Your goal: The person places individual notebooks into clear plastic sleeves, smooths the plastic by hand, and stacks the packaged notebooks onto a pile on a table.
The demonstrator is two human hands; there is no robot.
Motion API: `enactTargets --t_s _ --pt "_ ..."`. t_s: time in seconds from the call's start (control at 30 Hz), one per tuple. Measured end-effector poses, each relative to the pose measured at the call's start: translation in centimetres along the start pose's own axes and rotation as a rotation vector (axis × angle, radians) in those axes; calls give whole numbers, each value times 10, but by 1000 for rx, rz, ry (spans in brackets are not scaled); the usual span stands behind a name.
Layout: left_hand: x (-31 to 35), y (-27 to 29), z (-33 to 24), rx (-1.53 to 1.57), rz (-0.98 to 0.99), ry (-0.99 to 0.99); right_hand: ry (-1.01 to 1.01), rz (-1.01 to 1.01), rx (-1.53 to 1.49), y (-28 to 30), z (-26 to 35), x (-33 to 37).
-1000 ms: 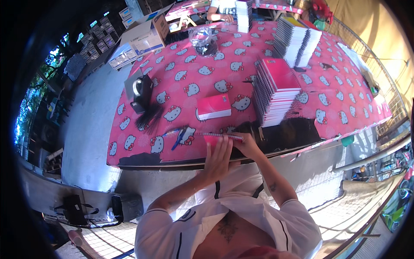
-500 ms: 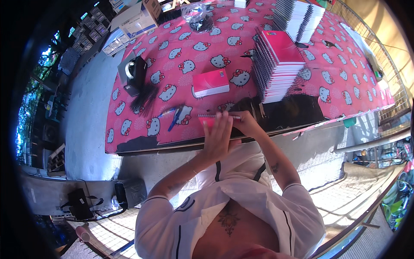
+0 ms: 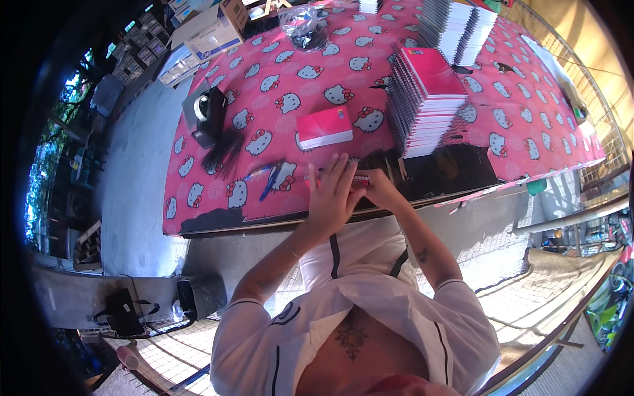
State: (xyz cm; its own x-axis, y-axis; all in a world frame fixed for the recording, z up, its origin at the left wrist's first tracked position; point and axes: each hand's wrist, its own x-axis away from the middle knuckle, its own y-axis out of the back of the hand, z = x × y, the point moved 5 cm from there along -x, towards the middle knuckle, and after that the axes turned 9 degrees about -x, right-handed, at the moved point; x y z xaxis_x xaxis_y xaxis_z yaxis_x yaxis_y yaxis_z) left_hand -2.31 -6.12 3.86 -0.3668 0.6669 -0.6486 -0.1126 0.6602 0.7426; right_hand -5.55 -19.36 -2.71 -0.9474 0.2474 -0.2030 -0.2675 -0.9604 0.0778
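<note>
My left hand (image 3: 335,189) lies with straight fingers over a small pink notebook (image 3: 361,179) at the table's near edge, covering most of it. A strip of its spiral-bound edge shows between my hands. My right hand (image 3: 382,189) grips the right end of this notebook, its fingers bent round the edge. Just beyond sits a stack of small pink covers or pads (image 3: 325,127), with white page edges facing me. To the left of my hands lie a blue pen-like tool (image 3: 268,185) and a loose bunch of thin black coils (image 3: 223,150).
A tall stack of pink spiral notebooks (image 3: 432,86) stands to the right, with more notebooks (image 3: 456,30) behind. A black tape dispenser (image 3: 210,115) is at the left. Farther off are a cardboard box (image 3: 214,32) and a clear plastic bag (image 3: 298,23). The pink tablecloth (image 3: 284,125) is torn along the near edge.
My left hand has shifted slightly up and over the notebook, hiding more of its pink cover. The right hand keeps its grip almost in place.
</note>
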Motion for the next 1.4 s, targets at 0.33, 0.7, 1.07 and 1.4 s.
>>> enactTargets --t_s 0.33,0.7,1.07,1.4 --pt "-12 -1 16 40 45 -88 -8 56 124 45 54 12" --pt "-20 12 12 -4 222 -53 186 -183 423 33 61 5" --pt "-241 57 -33 572 -394 -441 395 -700 435 161 198 15" --pt "-234 -5 -13 643 -101 -376 431 -536 118 177 164 -3"
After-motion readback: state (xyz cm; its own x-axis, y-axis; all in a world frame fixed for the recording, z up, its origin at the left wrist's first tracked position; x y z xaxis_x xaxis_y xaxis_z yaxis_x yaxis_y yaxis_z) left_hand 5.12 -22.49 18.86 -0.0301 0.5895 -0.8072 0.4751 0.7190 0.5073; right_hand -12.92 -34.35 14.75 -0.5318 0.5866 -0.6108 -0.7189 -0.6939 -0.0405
